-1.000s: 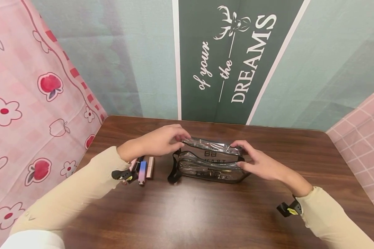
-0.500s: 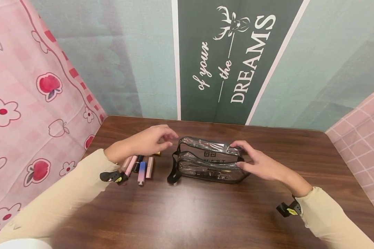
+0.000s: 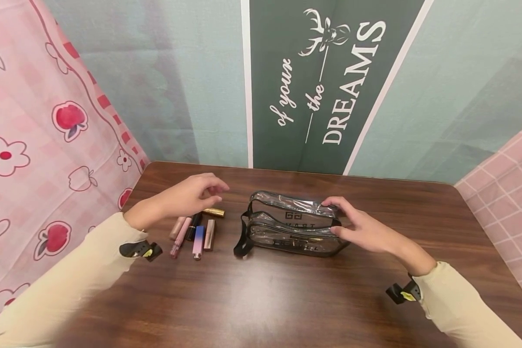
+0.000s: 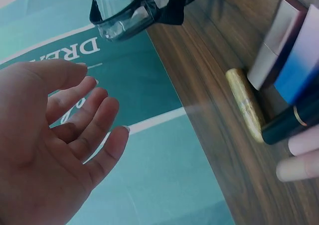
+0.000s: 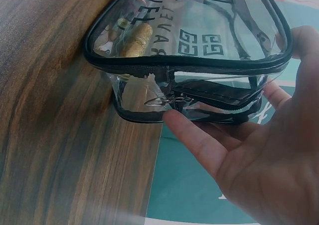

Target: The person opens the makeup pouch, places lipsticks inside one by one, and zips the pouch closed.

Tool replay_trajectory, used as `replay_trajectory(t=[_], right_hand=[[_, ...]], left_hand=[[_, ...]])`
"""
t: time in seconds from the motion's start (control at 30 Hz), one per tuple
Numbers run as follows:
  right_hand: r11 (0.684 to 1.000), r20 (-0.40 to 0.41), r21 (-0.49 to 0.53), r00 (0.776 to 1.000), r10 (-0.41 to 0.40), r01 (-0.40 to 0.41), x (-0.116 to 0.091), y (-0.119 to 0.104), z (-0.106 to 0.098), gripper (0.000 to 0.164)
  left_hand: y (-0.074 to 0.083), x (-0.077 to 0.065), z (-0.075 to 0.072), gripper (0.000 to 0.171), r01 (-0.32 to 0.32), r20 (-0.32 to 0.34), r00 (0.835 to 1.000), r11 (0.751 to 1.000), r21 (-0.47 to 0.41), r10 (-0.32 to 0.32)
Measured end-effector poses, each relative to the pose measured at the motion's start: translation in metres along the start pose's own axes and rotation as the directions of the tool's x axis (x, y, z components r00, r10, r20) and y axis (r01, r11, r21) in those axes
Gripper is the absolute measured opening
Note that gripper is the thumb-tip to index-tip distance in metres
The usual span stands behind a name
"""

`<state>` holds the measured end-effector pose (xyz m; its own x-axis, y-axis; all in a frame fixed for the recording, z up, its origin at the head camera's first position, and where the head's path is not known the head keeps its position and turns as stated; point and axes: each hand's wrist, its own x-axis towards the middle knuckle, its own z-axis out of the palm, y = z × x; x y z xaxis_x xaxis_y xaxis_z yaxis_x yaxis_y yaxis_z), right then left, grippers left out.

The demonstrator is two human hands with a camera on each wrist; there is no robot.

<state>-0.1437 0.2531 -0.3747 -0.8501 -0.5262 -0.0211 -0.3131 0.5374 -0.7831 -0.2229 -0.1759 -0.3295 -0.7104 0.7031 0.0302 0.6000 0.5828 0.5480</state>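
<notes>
My left hand (image 3: 191, 195) is raised with loosely bent fingers and holds nothing, above the back of a group of lipstick tubes. Closest to it on the table is a gold tube (image 3: 214, 212). Beside that lie a rose-gold tube (image 3: 210, 235), a blue-to-pink tube (image 3: 198, 245), a black tube (image 4: 291, 120) and pinkish ones (image 3: 180, 239). My right hand (image 3: 361, 227) grips the right end of a clear, black-trimmed cosmetic bag (image 3: 282, 245), thumb at the zipper pull (image 5: 158, 102). The bag's zipped top gapes. A gold item (image 5: 137, 40) shows through its clear wall.
A black strap (image 3: 243, 246) hangs from the bag's left end onto the brown wooden table (image 3: 261, 299). Behind the table's back edge hangs a green printed cloth (image 3: 296, 96). Pink patterned cloth (image 3: 69, 159) borders the left side, pink checked cloth (image 3: 515, 203) the right.
My left hand has let go of the bag's left end and moved left over the lipstick tubes, uncovering the gold tube. The right hand and the bag have stayed put.
</notes>
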Motion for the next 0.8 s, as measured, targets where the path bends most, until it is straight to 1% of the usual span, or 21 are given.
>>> replay_trajectory(t=[0.33,0.57,0.8], right_hand=[[1.000,-0.005,-0.009,1.000,0.003,-0.003,0.000,0.000,0.001,0.055],[1.000,-0.008,-0.013,1.000,0.006,-0.006,0.000,0.001,0.002,0.055],[1.000,-0.012,-0.009,1.000,-0.004,0.004,0.000,0.001,0.002,0.055]], left_hand=[[-0.017,-0.016,-0.002,0.027,0.030,-0.010,0.999,0.999,0.013,-0.030],[-0.030,-0.027,-0.002,0.026,0.075,-0.021,0.997,0.997,0.019,-0.074],[-0.038,-0.040,-0.005,0.025,0.129,-0.036,0.991,0.991,0.022,-0.128]])
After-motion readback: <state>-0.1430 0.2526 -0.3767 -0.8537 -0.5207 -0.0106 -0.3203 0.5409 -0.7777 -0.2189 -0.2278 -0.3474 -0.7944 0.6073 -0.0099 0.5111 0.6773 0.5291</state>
